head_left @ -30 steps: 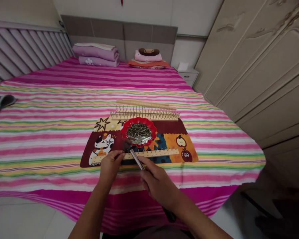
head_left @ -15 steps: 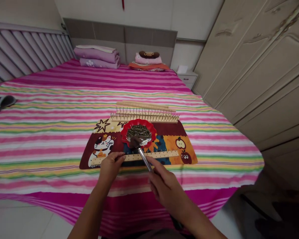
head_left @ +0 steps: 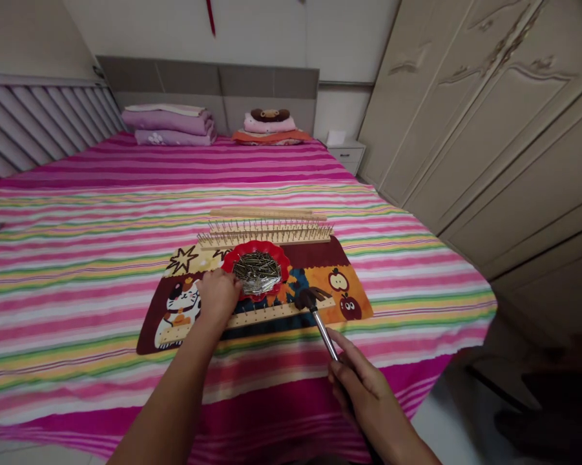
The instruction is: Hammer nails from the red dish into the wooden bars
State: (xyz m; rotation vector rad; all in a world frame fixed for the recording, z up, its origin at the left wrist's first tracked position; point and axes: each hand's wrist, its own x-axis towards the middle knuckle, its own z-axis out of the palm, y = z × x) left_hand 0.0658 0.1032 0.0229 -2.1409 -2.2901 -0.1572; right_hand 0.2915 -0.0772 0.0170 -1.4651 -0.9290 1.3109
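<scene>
My right hand (head_left: pixel 363 387) is wrapped round the dark grip of a claw hammer (head_left: pixel 324 332). The hammer's shaft is shiny metal, and its dark head is over the right part of a pale wooden strip (head_left: pixel 269 314) with nails standing in it. My left hand (head_left: pixel 218 296) is at the left rim of a red scalloped bowl (head_left: pixel 287 263), its fingers curled in and the tips partly hidden. Loose nails (head_left: pixel 256 270) fill the bowl. Strip and bowl rest on a patterned mat (head_left: pixel 314 255) with a cat and apples on it.
Behind the bowl lie wooden strips (head_left: pixel 266 234) bristling with upright nails, and bare strips (head_left: pixel 261 212) farther back. All this is on a striped bed (head_left: pixel 97 258). Folded bedding (head_left: pixel 169 123) is at the headboard. A wardrobe (head_left: pixel 440 129) stands at the right.
My left hand has left the wooden strip and moved up to the bowl's left rim. The hammer has swung right, away from the bowl's front. The view has shifted slightly.
</scene>
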